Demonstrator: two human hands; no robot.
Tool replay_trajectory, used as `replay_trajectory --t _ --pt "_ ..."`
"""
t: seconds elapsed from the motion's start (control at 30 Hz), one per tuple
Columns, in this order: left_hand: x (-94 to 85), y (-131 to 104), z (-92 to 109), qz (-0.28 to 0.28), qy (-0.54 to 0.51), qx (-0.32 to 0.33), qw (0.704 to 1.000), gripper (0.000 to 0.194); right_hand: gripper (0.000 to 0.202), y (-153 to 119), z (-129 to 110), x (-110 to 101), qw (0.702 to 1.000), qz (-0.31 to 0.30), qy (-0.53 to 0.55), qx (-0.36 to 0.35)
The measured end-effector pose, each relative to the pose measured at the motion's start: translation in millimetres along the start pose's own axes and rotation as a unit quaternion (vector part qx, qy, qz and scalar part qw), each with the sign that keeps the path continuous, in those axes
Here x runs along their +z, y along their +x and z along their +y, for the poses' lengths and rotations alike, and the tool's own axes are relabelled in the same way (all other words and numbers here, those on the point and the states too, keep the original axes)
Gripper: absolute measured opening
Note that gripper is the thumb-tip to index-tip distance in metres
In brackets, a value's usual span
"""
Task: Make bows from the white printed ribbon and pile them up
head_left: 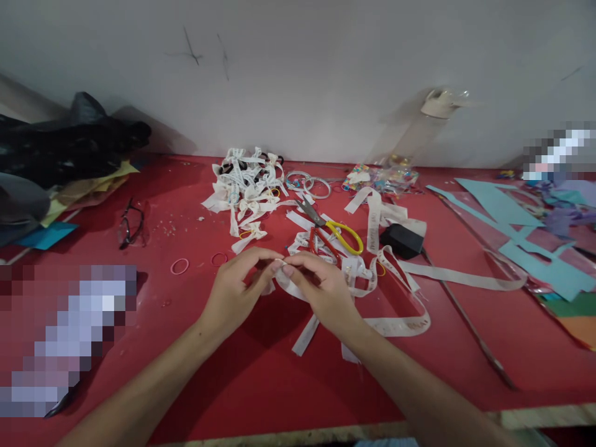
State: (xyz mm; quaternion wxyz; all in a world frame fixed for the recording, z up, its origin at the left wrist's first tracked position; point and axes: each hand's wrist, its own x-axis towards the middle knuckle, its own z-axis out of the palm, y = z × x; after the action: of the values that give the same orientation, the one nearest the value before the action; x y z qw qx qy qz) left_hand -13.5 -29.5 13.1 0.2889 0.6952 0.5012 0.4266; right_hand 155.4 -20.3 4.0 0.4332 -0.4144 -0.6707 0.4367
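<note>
Over the middle of the red table, my left hand and my right hand meet at the fingertips. Both are closed in a pinch on a white ribbon, whose ends hang below the fingers. Just beyond the hands lie yellow-handled scissors, red-handled pliers and pieces of printed white ribbon. Further back is a pile of white ribbon bows on hair ties. A pink elastic ring lies left of my left hand.
Eyeglasses and a black bag are at the left. Bracelets, small packets, a black object and a long thin rod lie beyond and right. Light blue paper scraps cover the right side.
</note>
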Motion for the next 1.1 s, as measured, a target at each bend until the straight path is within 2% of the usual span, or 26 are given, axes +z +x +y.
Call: replay_trajectory --t 0.2,0.3,0.37,0.47,0.53,0.6,0.73,0.9,1.1 --pt "0.2 -1.3 1.8 0.024 -0.014 -0.045 0.999 0.015 0.015 -0.4 -0.2 0.9 0.998 -0.001 0.026 0.055" --pt "3.2 -1.2 -0.2 0.016 -0.087 -0.075 0.993 0.015 0.015 -0.7 -2.3 1.4 0.997 -0.01 0.052 0.058" --pt "5.7 -1.3 -2.2 0.011 -0.171 -0.119 0.978 0.017 0.013 -0.9 -3.3 1.8 0.995 -0.009 0.083 0.062" --pt "7.4 -0.7 -5.4 -0.017 -0.299 -0.202 0.932 0.021 0.014 -0.1 -2.6 1.5 0.99 -0.013 0.119 0.079" --pt "6.5 0.5 -7.3 -0.047 -0.348 -0.236 0.906 0.022 0.015 1.1 -0.5 1.0 0.986 -0.019 0.135 0.097" --pt "5.0 2.0 -8.4 -0.078 -0.356 -0.243 0.899 0.022 0.017 2.4 2.2 0.9 0.982 -0.026 0.149 0.113" --pt "3.0 3.3 -6.8 -0.099 -0.291 -0.198 0.931 0.026 0.02 2.4 4.6 2.8 0.975 -0.038 0.177 0.125" --pt "2.2 0.7 -1.7 -0.053 -0.142 -0.129 0.98 0.027 0.022 -0.2 1.5 5.1 0.971 -0.053 0.189 0.14" --pt "0.3 -0.2 -1.0 -0.01 -0.048 -0.094 0.994 0.024 0.016 -1.5 1.9 5.6 0.982 -0.075 0.136 0.106"
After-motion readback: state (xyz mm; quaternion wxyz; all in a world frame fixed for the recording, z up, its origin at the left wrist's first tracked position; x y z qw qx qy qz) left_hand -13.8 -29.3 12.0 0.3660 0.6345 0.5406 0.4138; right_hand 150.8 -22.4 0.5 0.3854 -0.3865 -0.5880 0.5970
